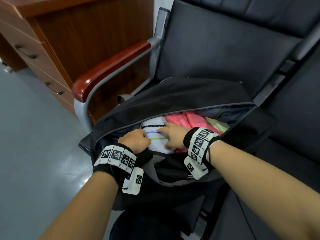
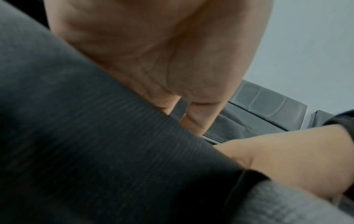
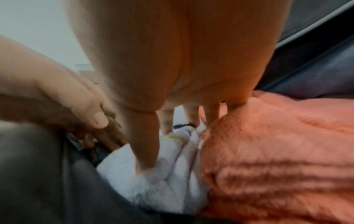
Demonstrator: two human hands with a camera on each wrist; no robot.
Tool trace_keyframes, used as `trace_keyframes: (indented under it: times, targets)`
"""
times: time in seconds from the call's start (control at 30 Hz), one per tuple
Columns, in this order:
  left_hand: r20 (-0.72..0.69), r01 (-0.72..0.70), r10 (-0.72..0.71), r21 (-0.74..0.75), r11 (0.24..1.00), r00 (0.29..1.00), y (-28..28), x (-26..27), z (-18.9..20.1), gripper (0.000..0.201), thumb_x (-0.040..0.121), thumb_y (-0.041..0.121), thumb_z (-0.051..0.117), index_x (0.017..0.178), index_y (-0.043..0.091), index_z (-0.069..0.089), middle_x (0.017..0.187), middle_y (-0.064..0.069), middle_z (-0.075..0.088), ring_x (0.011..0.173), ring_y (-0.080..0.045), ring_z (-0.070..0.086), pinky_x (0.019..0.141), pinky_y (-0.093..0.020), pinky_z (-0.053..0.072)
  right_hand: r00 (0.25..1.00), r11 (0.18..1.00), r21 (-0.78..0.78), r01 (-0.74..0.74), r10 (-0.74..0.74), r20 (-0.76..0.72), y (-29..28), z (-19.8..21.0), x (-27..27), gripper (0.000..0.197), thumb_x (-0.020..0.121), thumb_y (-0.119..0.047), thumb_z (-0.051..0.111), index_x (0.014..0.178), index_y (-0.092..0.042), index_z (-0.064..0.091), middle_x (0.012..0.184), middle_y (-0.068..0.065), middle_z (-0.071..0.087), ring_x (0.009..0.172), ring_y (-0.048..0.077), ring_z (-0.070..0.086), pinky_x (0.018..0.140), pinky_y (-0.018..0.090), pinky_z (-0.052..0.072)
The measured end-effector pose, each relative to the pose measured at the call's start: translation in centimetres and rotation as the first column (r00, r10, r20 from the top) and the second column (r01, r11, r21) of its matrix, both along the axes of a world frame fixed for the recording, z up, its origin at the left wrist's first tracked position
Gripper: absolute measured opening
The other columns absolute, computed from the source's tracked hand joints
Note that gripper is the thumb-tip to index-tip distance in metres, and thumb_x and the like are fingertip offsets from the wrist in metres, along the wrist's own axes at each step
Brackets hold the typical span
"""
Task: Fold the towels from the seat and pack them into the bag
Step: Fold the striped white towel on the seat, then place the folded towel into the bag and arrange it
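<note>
Both forearms fill our near view; left hand fingertips vanish under the bag edge, so we cannot tell its grip. Right hand lies flat, fingers spread, pressing the white striped towel inside the bag. Pink towel sits just beside it, pale yellow one beyond. Bag rests on the black seat; wooden cabinet to the left.
</note>
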State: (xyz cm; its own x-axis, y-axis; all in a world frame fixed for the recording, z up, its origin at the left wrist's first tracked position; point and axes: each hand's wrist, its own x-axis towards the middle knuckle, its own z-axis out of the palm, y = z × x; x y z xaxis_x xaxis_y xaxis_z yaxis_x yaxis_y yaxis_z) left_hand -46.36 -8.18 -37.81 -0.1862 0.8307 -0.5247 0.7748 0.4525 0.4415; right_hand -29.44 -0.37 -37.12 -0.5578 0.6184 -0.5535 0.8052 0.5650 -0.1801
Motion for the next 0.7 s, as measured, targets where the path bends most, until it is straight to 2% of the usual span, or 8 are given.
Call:
trace_keyframes:
  times: [0.07,0.13,0.2,0.3,0.43,0.5,0.7]
  targets:
    - [0.040,0.001,-0.004,0.064,0.998,0.999,-0.6,0.5,1.1,0.037,0.092,0.029,0.058,0.128,0.026,0.062,0.134,-0.001,0.060,0.124,-0.026,0.055,0.109,-0.040,0.041,0.984,0.997,-0.013,0.080,-0.081,-0.158,-0.4,2.7,1.0,0.073,0.086,-0.025,0.071,0.151,-0.020,0.037,0.151,0.012,0.038,0.132,0.030,0.046,0.106,0.037,0.042]
    - [0.110,-0.007,-0.010,0.156,0.988,0.994,-1.1,1.7,3.0,0.041,0.092,0.021,0.058,0.133,0.019,0.061,0.135,-0.004,0.061,0.124,-0.023,0.056,0.105,-0.032,0.043,0.943,0.989,0.038,0.144,-0.125,-0.307,-1.1,5.8,3.0,0.054,0.086,-0.022,0.068,0.137,-0.012,0.053,0.132,0.012,0.057,0.120,0.030,0.056,0.099,0.030,0.043]
    - [0.100,0.013,-0.039,0.250,0.968,0.994,-1.5,3.8,5.2,0.039,0.091,0.016,0.058,0.129,0.018,0.064,0.131,-0.003,0.064,0.122,-0.022,0.058,0.103,-0.032,0.045,0.901,0.970,0.095,0.223,-0.168,-0.399,-3.0,8.4,6.1,0.048,0.087,-0.024,0.067,0.133,-0.015,0.057,0.126,0.007,0.061,0.114,0.025,0.058,0.093,0.024,0.040]
    - [0.084,0.078,-0.121,0.393,0.916,0.989,-2.2,9.2,8.2,0.035,0.086,0.012,0.059,0.119,0.018,0.069,0.122,0.000,0.070,0.116,-0.020,0.062,0.103,-0.034,0.047,0.855,0.933,0.131,0.336,-0.244,-0.457,-7.6,10.5,12.5,0.047,0.087,-0.027,0.068,0.133,-0.022,0.058,0.127,0.004,0.059,0.109,0.021,0.061,0.099,0.032,0.044]
    - [0.138,0.230,-0.336,0.491,0.840,0.932,-4.4,19.6,10.3,0.026,0.085,0.005,0.061,0.106,0.012,0.073,0.108,-0.005,0.075,0.106,-0.024,0.068,0.099,-0.040,0.050,0.782,0.852,0.130,0.508,-0.392,-0.484,-13.8,10.5,23.3,0.041,0.089,-0.022,0.065,0.130,-0.020,0.060,0.120,0.003,0.061,0.105,0.019,0.060,0.097,0.030,0.045]
    - [0.147,0.283,-0.406,0.508,0.813,0.902,-6.2,25.1,10.3,0.024,0.085,0.006,0.062,0.104,0.014,0.073,0.105,-0.003,0.075,0.103,-0.022,0.069,0.098,-0.040,0.051,0.736,0.789,0.121,0.603,-0.491,-0.467,-17.1,9.9,29.3,0.040,0.090,-0.025,0.063,0.130,-0.022,0.059,0.120,0.000,0.061,0.107,0.018,0.059,0.097,0.033,0.047]
    - [0.156,0.462,-0.571,0.438,0.771,0.806,-12.5,39.8,7.2,0.026,0.088,0.012,0.062,0.110,0.020,0.072,0.109,0.002,0.073,0.106,-0.014,0.066,0.097,-0.031,0.051,0.520,0.566,0.075,0.821,-0.687,-0.507,-27.3,5.4,44.9,0.041,0.089,-0.016,0.060,0.129,-0.022,0.059,0.120,-0.001,0.063,0.106,0.017,0.061,0.095,0.037,0.050]
